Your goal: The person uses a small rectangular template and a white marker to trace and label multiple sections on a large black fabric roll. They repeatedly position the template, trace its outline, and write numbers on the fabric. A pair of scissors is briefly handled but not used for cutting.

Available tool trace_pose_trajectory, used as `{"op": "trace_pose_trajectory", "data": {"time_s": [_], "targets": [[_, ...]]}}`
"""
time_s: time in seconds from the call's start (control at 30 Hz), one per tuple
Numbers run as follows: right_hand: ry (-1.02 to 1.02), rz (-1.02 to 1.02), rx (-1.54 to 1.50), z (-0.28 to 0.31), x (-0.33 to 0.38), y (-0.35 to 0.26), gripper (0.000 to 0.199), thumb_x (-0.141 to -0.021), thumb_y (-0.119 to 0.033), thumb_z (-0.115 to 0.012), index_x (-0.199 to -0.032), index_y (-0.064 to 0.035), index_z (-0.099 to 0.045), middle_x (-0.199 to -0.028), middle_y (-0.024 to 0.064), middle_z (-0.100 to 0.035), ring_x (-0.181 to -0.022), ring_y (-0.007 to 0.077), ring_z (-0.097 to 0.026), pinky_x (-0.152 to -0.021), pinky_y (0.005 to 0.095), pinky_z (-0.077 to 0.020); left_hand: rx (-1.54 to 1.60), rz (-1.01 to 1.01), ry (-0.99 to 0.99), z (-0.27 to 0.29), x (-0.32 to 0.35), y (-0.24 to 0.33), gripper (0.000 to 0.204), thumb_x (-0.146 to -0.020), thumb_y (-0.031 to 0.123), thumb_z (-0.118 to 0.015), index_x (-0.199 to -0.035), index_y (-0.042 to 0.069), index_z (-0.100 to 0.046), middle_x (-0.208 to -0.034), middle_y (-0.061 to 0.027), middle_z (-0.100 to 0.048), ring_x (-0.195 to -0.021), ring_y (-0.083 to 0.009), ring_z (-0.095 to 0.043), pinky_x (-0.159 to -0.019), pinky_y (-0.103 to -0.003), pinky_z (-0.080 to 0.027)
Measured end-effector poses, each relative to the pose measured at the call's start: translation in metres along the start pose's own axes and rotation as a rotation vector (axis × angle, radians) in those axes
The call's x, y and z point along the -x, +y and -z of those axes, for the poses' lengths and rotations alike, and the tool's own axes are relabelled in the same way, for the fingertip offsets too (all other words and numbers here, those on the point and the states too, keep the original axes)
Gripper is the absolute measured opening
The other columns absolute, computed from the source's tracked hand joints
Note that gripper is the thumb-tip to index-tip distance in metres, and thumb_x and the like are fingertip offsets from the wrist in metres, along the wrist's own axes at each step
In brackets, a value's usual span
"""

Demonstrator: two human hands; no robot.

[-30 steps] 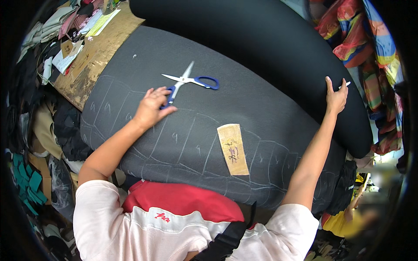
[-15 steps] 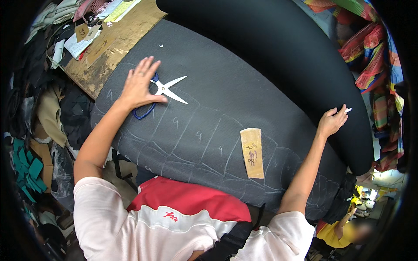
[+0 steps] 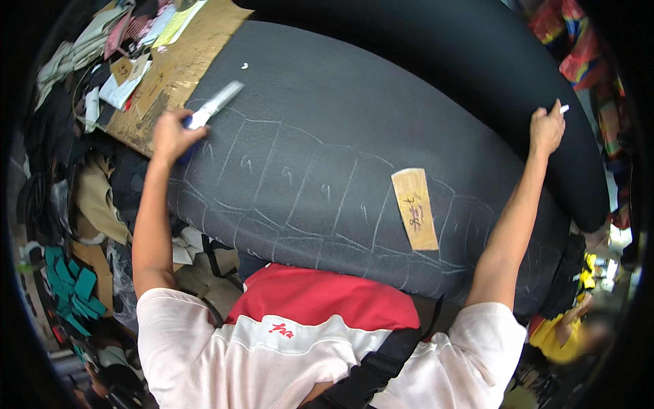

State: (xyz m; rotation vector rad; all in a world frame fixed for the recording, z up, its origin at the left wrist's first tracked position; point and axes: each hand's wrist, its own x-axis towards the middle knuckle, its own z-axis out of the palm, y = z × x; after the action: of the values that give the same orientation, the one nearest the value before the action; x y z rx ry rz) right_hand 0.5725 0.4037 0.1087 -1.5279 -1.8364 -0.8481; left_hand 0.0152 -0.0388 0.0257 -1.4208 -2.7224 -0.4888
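One pair of scissors (image 3: 216, 103), one white stick (image 3: 565, 109)

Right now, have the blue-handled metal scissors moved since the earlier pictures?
Yes: the scissors have shifted left, closer to the worn brown wooden tabletop, with the left hand holding them near its edge.

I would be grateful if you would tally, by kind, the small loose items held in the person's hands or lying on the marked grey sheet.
Scissors, in the left hand: 1
White stick, in the right hand: 1
Tan pattern piece, on the grey sheet: 1
Small white bit, on the sheet: 1
Total: 4
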Motion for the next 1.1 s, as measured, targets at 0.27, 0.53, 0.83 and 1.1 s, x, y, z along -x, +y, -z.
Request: {"op": "trace_pose_trajectory", "data": {"time_s": [0.27,0.53,0.83,1.1], "targets": [[-0.109,-0.069,-0.376,0.032,0.012,0.013,0.059,-0.080,-0.036,-0.065,-0.129,-0.0059,-0.050,-0.117,0.0199,-0.059,-0.111,0.0316,-0.055,-0.095,0.0381,-0.0419,-0.288,0.243,0.094,-0.028,-0.098,-0.092,0.068,-0.067,0.055,-0.072,-0.114,0.007,-0.064,-0.113,-0.0212,-0.062,-0.103,-0.0328,-0.060,-0.090,-0.040,-0.045],[-0.364,0.169,-0.830,0.097,0.103,-0.029,0.067,-0.068,-0.043,-0.079,-0.120,-0.0065,-0.058,-0.112,0.0163,-0.064,-0.104,0.0256,-0.061,-0.090,0.0339,-0.0452,0.112,-0.401,0.000,-0.069,0.007,0.116,0.083,-0.067,0.062,-0.069,-0.134,0.018,-0.046,-0.145,-0.0190,-0.030,-0.136,-0.0344,-0.026,-0.101,-0.071,-0.015],[-0.695,-0.452,-0.051,0.113,0.242,0.075,0.090,-0.068,-0.066,-0.065,-0.138,-0.0138,-0.041,-0.139,0.0220,-0.041,-0.135,0.0339,-0.029,-0.102,0.0681,-0.0126,-0.199,-0.390,-0.406,-0.060,0.057,0.143,0.095,-0.062,0.067,-0.066,-0.142,0.027,-0.034,-0.154,-0.0031,-0.017,-0.142,-0.0283,-0.012,-0.099,-0.075,-0.008],[-0.781,-0.541,-0.078,0.142,0.277,0.067,0.099,-0.068,-0.069,-0.062,-0.141,-0.0084,-0.033,-0.142,0.0227,-0.036,-0.138,0.0342,-0.023,-0.102,0.0701,-0.0085,-0.198,-0.432,-0.350,-0.057,0.050,0.118,0.097,-0.057,0.072,-0.064,-0.140,0.030,-0.037,-0.153,-0.0029,-0.020,-0.141,-0.0286,-0.014,-0.099,-0.075,-0.008]]}}
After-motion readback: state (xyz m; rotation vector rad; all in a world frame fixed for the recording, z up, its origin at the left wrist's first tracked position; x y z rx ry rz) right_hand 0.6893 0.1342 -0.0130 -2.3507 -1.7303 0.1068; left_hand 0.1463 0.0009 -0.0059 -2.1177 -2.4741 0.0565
